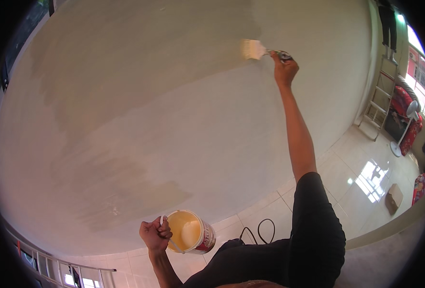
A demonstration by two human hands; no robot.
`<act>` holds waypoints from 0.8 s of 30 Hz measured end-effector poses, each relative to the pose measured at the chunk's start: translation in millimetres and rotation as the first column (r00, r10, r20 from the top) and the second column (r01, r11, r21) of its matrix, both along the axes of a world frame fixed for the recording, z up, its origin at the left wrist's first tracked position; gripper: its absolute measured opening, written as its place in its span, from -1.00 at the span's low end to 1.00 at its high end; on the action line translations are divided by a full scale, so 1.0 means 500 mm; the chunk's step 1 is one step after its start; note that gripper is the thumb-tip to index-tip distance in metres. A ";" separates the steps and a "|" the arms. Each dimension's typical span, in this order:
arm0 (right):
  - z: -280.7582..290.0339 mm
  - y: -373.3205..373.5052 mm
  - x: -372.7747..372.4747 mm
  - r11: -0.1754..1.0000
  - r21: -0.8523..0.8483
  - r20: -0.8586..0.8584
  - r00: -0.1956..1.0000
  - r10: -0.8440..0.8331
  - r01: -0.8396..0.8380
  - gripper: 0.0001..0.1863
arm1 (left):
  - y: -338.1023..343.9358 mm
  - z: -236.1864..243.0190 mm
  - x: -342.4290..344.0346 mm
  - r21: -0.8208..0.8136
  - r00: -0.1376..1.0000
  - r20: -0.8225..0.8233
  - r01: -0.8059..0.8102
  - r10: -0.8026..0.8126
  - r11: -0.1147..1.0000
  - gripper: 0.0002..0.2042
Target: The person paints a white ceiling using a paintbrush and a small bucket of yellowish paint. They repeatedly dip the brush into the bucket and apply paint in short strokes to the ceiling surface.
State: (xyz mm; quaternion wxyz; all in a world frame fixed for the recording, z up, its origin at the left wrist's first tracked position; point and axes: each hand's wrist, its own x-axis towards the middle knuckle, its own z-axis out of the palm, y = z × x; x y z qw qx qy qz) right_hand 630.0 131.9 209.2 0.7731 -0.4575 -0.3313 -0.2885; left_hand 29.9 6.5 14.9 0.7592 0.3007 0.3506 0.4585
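My right hand (285,69) is stretched up and away, closed around the handle of a wide paintbrush (254,49). The brush's pale bristles meet the wall (188,115), where darker damp-looking strokes spread over a lighter surface. Low in the picture, my left hand (156,234) is wrapped round the handle of a paint bucket (207,237). Cream-coloured paint (191,234) shows inside the bucket, which hangs beside my body.
A person (388,26) stands on a ladder (380,96) at the far right. Near it are a white pedestal fan (404,129), red patterned fabric (410,137) and a cardboard box (393,198) on the tiled floor (347,168). Another ladder (54,264) lies lower left; a black cable (265,230) loops near me.
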 end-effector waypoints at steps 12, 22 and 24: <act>0.029 0.057 -0.183 0.850 -0.046 0.301 0.818 -0.490 0.525 -0.82 | -0.014 0.011 0.007 0.003 1.000 -0.003 -0.003 0.003 1.000 -0.55; 0.024 0.004 -0.079 0.980 0.021 0.091 0.976 0.197 -0.200 -0.68 | -0.032 0.024 0.001 0.053 0.999 -0.009 -0.043 0.043 0.998 -0.56; 0.022 -0.026 0.045 0.967 -0.208 -0.038 0.987 -0.156 0.145 -0.65 | -0.027 0.026 -0.001 0.031 0.999 0.015 -0.045 0.045 0.999 -0.55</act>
